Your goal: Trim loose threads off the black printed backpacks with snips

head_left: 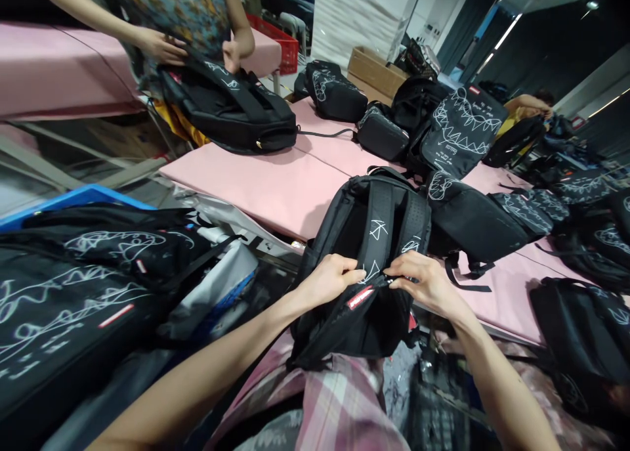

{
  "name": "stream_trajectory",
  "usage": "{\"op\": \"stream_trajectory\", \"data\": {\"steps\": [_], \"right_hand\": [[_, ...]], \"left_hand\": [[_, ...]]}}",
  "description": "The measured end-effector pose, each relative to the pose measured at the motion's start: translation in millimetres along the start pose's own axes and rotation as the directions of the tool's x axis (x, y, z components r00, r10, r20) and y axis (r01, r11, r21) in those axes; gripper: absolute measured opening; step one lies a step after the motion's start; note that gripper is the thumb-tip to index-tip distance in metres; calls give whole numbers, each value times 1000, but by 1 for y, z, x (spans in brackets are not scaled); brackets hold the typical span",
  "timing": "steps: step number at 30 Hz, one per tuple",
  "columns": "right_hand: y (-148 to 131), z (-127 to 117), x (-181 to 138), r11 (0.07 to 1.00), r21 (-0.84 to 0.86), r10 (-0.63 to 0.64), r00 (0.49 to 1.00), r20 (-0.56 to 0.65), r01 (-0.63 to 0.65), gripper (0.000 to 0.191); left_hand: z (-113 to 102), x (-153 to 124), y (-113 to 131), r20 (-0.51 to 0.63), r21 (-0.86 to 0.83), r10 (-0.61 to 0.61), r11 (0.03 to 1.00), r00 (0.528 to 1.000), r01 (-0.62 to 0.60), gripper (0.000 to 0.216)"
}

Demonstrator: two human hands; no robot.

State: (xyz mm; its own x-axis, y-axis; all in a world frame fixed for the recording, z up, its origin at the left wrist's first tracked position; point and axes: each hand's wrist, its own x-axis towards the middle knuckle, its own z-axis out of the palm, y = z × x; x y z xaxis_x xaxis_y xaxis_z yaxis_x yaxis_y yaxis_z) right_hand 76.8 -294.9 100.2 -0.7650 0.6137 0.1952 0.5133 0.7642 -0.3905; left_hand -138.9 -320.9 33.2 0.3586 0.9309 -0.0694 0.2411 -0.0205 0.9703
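Observation:
A black backpack (367, 241) with white line drawings leans over the near edge of the pink table (275, 185), its straps facing me. My left hand (331, 279) is closed, pinching the backpack's near edge by a small red label. My right hand (422, 281) pinches the same edge just to the right, fingertips almost meeting the left hand's. Whether a zipper pull sits between the fingers is hidden.
Several more black backpacks (467, 136) lie across the pink table. At the far left another person's hands (162, 45) handle a black bag (231, 109). A stack of black bags (73, 280) sits at my left over a blue crate (73, 198). A cardboard box (377, 70) stands behind.

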Motion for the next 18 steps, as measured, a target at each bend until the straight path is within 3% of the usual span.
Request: {"op": "stream_trajectory", "data": {"steps": [18], "right_hand": [[8, -5, 2, 999, 19, -46, 998, 33, 45, 18]], "left_hand": [[0, 1, -1, 9, -51, -3, 999, 1000, 4, 35]]}}
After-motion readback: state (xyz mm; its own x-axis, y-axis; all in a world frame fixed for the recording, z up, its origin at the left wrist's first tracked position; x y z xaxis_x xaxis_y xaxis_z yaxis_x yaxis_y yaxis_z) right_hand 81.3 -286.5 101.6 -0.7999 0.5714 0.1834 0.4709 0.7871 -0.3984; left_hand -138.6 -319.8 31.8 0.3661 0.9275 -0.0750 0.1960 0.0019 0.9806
